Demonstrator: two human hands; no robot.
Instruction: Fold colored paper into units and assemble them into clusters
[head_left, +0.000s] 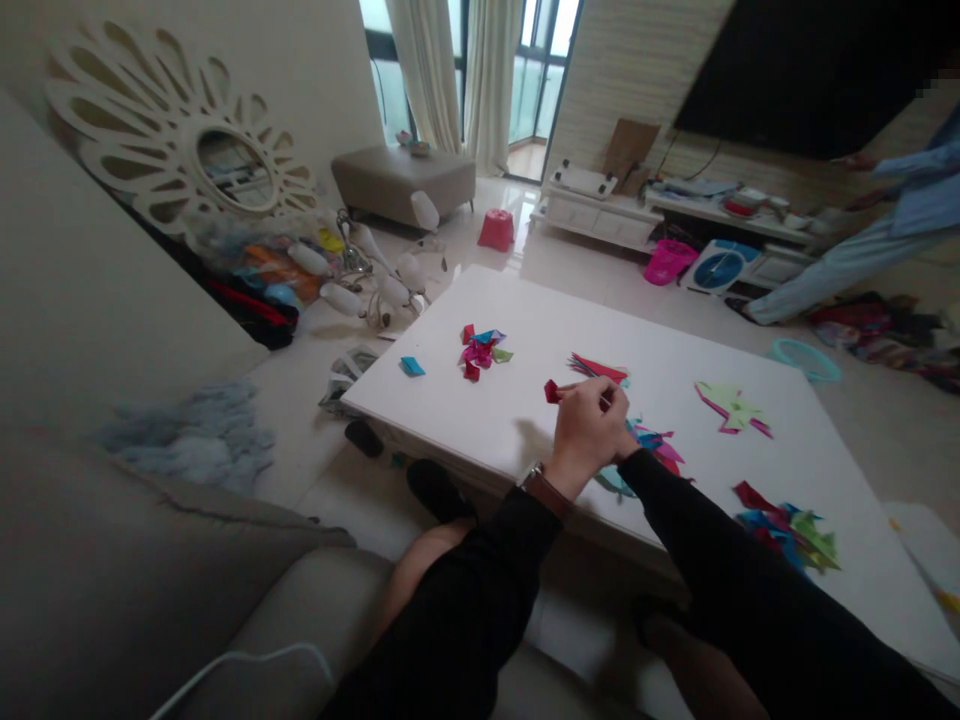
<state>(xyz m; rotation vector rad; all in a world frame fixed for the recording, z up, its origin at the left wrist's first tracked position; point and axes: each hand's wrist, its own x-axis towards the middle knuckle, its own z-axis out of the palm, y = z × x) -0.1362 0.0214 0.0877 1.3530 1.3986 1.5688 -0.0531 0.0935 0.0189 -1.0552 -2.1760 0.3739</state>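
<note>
Over the near edge of the white table, my left hand is closed on a small red folded paper piece that sticks out to its left. Against it, my right hand is closed too, its fingers at the same paper and partly covered by the left hand. Just beyond lie red folded papers and some thin dark pointed strips. Blue, pink and red folded papers sit right beside my right wrist, partly behind the sleeve.
The white table also bears a colourful paper cluster, a blue piece, a green-and-pink star-like form and a mixed pile. A person stands at far right. A lamp lies beyond the table's left side.
</note>
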